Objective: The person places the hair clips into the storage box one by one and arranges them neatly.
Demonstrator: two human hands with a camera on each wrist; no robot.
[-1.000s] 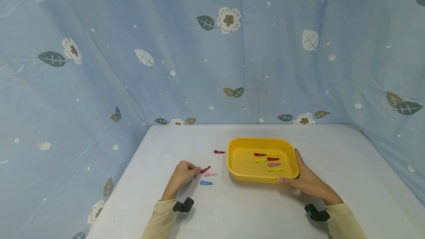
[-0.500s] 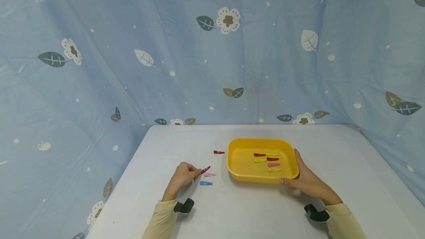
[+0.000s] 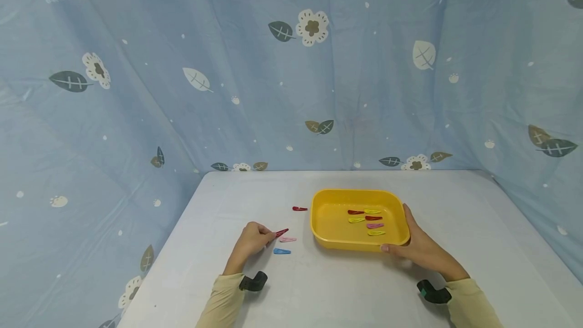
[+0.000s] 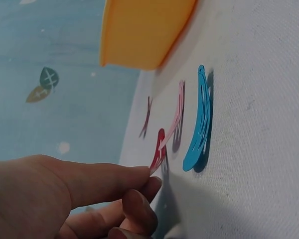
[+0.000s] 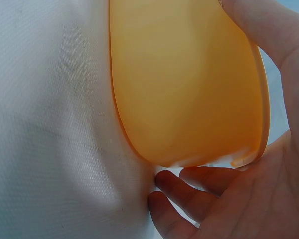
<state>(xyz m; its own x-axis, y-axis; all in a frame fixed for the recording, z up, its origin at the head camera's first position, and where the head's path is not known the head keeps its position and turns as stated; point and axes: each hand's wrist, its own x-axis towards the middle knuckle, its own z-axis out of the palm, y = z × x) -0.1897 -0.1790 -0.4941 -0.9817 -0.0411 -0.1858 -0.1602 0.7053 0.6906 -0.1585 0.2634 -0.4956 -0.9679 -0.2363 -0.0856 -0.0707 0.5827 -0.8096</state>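
Note:
My left hand [image 3: 255, 239] pinches one end of a red snap hair clip [image 3: 282, 233] between thumb and finger, low over the table. Beside it lie a pink hair clip [image 4: 178, 117] and a blue hair clip [image 4: 202, 119], the blue one nearest my wrist. Another red hair clip [image 3: 299, 209] lies farther back, left of the yellow tray [image 3: 328, 244]. My right hand [image 3: 421, 247] grips that tray at its right front corner, thumb on the front rim and fingers around the right side. Several red, yellow and pink hair clips [image 3: 375, 226] lie inside the tray, toward its right half.
A white-covered table [image 3: 346, 292] carries everything. Behind it and along its left side hangs a blue curtain [image 3: 355, 80] with leaf and flower prints. Black wrist mounts [image 3: 253, 281] sit on both forearms.
The red clip in my left fingers has tilted slightly, its free end keeping to the upper right. My right hand and the tray stay in place.

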